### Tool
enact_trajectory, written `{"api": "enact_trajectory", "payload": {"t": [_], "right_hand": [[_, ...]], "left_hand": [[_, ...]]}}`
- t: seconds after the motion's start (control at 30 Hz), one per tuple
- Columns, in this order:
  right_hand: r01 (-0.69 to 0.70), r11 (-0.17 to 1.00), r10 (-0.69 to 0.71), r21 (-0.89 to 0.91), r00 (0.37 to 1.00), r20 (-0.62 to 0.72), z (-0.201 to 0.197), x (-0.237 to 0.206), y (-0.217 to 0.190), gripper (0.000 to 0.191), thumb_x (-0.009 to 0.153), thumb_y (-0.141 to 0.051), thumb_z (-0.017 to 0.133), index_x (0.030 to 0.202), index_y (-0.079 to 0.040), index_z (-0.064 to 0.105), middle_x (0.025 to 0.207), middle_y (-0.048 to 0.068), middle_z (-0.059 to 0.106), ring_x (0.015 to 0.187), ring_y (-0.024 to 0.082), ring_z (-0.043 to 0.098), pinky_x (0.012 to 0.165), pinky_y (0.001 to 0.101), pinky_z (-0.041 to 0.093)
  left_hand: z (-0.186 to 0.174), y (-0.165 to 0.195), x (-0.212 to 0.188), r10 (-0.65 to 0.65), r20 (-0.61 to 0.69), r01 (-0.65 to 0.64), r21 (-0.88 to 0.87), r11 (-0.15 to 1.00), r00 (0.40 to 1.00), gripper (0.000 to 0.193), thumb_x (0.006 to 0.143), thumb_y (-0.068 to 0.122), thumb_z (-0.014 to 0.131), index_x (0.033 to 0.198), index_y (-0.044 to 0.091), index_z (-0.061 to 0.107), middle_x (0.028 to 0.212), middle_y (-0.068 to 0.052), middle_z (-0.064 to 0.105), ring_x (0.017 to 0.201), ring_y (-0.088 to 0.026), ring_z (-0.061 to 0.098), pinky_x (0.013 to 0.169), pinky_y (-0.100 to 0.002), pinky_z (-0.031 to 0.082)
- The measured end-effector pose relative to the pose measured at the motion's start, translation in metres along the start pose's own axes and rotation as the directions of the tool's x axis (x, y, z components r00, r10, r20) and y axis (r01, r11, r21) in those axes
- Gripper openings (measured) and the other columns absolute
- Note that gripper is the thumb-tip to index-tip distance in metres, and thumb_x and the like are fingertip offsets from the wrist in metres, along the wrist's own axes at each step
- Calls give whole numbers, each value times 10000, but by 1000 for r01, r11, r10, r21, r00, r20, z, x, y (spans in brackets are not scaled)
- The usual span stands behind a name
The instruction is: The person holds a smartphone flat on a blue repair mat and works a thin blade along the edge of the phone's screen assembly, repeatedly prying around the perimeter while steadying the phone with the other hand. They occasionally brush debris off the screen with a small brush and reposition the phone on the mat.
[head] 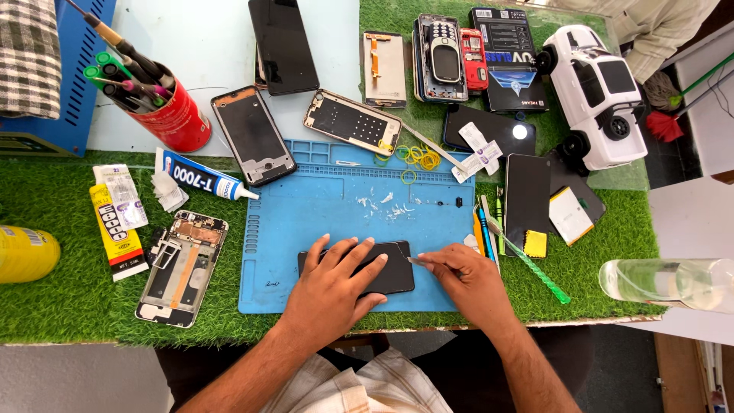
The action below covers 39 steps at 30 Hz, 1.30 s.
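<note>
While the left hand (332, 283) presses the phone (394, 275) flat, prying is underway.
Right hand (466, 279) pinches a thin blade (417, 261) at its edge; next likely needs gentle leverage.

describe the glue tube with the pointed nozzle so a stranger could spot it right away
Start at the blue work mat in the middle of the green turf. Just off its upper left corner lies the glue tube, below the red tool cup. It alone is white and blue, with a pointed nozzle aimed right; the neighbouring adhesive box is yellow.
</note>
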State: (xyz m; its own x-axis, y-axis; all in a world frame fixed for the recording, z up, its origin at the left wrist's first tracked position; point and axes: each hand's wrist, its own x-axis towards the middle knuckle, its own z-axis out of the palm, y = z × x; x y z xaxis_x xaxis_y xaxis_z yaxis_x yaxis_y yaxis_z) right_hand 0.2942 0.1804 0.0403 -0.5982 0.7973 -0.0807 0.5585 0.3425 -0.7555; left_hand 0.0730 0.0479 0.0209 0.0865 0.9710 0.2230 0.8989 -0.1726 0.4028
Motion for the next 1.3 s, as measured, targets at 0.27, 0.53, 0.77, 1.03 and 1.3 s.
{"api": "enact_trajectory", "payload": {"t": [0.27,0.53,0.77,1.03,1.3], "right_hand": [[12,999,-10,-40,999,41,-2,2,3,205,899,-70,703,1063,-120,815,834,17,719,770,141,686,686,290,550],[-72,997,74,-36,996,56,-2,4,-4,200,888,-74,715,1053,-125,817,836,0,708,711,108,660,623,270,535],[-145,980,159,-134,983,97,-3,7,-3,182,869,-162,778,1043,-141,829,818,16,706,689,143,637,613,284,517],[-199,975,212,-102,967,142,-3,16,4,165,876,-206,767,986,-98,822,840,16,735,756,132,691,681,291,544],[-370,927,372,-66,881,291,-11,36,4,167,846,-201,781,947,-73,819,747,22,763,673,93,672,643,288,549]], "left_hand": [[-2,-1,0,18,-33,-18,-21,1000,999,573,888,474,714,1331,116,645,1435,-123,552,1319,-310,475,1135,-519,326],[-2,-2,1,25,-30,-25,-25,999,999,573,892,469,717,1332,110,643,1432,-129,550,1314,-312,478,1129,-516,339],[-1,-1,0,25,-36,-26,-18,999,999,571,900,479,711,1337,118,642,1430,-129,547,1307,-311,480,1123,-517,342],[-3,0,1,26,-35,-26,-8,1000,999,565,900,476,707,1335,120,644,1433,-122,549,1308,-309,484,1122,-515,344],[-7,-6,0,50,66,-48,-30,998,997,634,874,462,703,1389,110,591,1488,-134,511,1363,-303,465,1160,-543,291]]}}
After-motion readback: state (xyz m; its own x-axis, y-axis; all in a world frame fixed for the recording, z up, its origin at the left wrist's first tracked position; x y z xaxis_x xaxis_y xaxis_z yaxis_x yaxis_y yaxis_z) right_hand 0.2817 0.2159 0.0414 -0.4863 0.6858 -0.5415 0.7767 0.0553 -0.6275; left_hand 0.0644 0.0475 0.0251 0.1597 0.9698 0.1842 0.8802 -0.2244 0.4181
